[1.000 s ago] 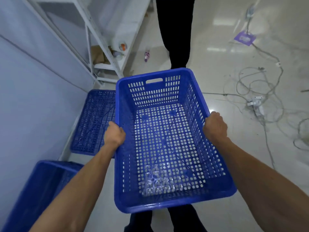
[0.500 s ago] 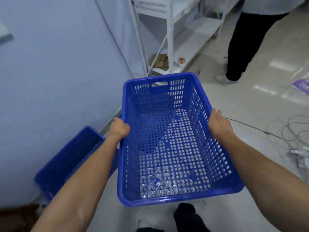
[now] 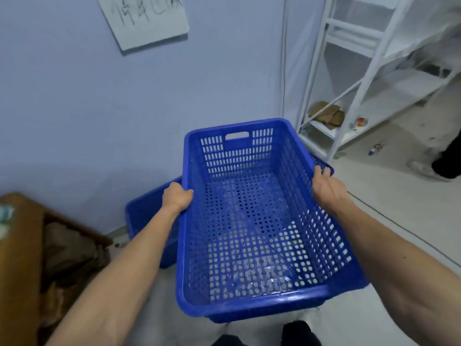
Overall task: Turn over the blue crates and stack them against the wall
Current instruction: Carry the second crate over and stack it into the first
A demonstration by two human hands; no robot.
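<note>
I hold a perforated blue crate [image 3: 252,233] upright, open side up, in front of me above the floor. My left hand [image 3: 177,196] grips its left long rim. On the right long rim my right hand [image 3: 326,187] is closed. A second blue crate [image 3: 146,216] sits on the floor against the pale blue wall, partly hidden behind the held crate and my left arm. A corner of a third blue crate [image 3: 321,163] peeks out past my right hand.
A white metal shelf rack [image 3: 354,78] stands at the right by the wall, with cardboard scraps on its lowest shelf. A brown wooden piece of furniture [image 3: 22,258] is at the lower left. Another person's leg and shoe [image 3: 434,166] are at the right edge. A paper sign [image 3: 147,18] hangs on the wall.
My view has swung left toward the wall while I carry the crate; the floor crate by the wall is now closer behind my left hand. Both hands keep the same grip.
</note>
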